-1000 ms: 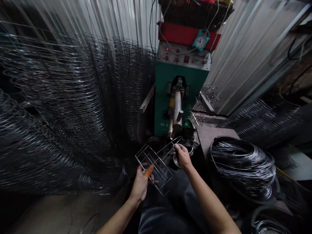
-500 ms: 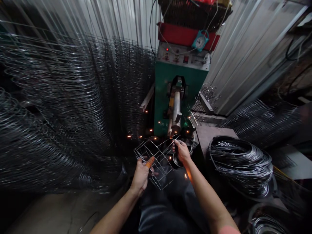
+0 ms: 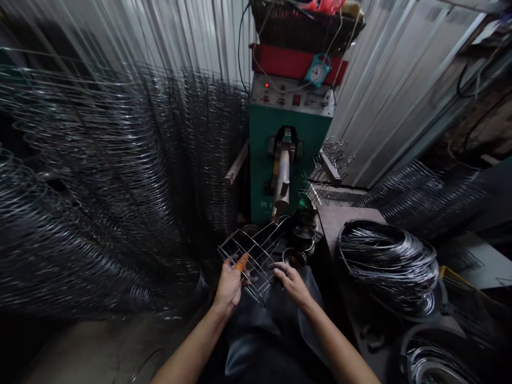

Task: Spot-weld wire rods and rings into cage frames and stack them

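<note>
A small wire frame of crossed thin rods hangs over my lap, its far corner close beneath the electrode tip of a green machine. My left hand grips its left side, with an orange cover on the thumb. At the frame's right side, my right hand has its thumb and fingers closed on the wire edge. The machine's metal arm points down toward the frame.
Tall stacks of wire rings fill the left. On the right, a bench bears a coil of wires. Small bowls sit beyond my right hand. A teal clock hangs on the machine.
The orange sparks around the machine tip are gone. My right hand has moved down and back from the tip to the frame's right side. My left hand still holds the frame, nearly in place.
</note>
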A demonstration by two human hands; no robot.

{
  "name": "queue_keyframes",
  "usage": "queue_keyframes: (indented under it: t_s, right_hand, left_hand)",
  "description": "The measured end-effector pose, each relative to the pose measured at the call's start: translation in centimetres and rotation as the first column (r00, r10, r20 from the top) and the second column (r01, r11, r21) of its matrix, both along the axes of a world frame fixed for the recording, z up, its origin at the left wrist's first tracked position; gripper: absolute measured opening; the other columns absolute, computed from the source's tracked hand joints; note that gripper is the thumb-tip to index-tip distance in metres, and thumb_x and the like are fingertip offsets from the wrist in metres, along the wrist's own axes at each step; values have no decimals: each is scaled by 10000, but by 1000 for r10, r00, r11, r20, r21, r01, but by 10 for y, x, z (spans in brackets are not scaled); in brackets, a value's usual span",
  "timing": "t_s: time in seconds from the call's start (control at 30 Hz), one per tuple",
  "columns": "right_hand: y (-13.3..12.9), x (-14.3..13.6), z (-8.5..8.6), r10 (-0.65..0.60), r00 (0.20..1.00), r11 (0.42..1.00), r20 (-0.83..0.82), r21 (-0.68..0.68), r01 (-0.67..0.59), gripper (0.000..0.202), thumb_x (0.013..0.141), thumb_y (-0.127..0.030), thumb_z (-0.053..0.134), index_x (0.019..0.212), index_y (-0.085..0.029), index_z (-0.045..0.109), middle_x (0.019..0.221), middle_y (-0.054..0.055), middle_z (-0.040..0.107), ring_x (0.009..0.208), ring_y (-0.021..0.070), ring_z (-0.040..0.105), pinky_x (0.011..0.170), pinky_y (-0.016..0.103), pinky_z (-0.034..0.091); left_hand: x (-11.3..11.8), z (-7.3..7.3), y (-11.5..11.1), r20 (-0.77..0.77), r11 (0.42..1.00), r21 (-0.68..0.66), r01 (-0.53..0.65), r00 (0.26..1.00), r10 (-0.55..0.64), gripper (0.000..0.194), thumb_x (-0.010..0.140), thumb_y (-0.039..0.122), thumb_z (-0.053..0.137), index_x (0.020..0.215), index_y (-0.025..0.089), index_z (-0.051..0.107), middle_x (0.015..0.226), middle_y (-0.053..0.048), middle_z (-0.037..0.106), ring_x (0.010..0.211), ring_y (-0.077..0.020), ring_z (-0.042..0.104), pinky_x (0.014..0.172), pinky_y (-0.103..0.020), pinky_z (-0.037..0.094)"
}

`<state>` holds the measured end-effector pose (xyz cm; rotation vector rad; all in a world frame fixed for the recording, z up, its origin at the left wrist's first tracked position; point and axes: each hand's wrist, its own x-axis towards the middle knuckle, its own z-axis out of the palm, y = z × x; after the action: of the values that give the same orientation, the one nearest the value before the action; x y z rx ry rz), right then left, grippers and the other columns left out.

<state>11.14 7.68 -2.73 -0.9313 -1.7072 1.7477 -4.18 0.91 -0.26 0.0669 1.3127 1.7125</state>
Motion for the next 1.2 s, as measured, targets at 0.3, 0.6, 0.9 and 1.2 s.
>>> queue_keyframes:
  t_s: [0.3,0.6,0.9,1.2]
  right_hand:
    - [7,-12,0,12,998,999,-56,-31,-14,340,742,-500,574,881,-194,622,618,-12,566,583,135,529,604,280,436]
    - [-4,-13,-1,-97,987,987,-126,-142,79,350,707,-524,612,804,-189,587,576,-36,533,514,98,483,511,231,370]
    - [-43,-3,52,-193,975,897,-113,-424,128,318,721,-456,619,844,-165,589,595,-13,587,488,80,511,390,163,258]
    - [-31,106,68,-279,831,913,481,400,74,385,809,-360,546,1162,-206,557,1109,82,635,1008,201,580,850,310,434]
  left_hand:
    - [-11,-2,7,-19,1000,7,-4,1000,4,462,617,335,735,930,217,416,566,96,442,416,-62,441,423,-219,451]
    - [-27,-26,-22,-234,957,189,219,957,-172,647,711,467,629,1257,219,385,869,-47,614,788,-196,628,751,-381,500]
    - [-42,-59,-114,-829,769,-359,529,-559,-3,791,780,270,579,1426,216,125,1305,-175,464,1266,-325,351,1006,-665,97]
    - [-40,-60,-117,-936,776,-126,618,-334,114,751,669,197,678,1332,217,325,1061,-96,514,1046,-268,521,955,-559,378]
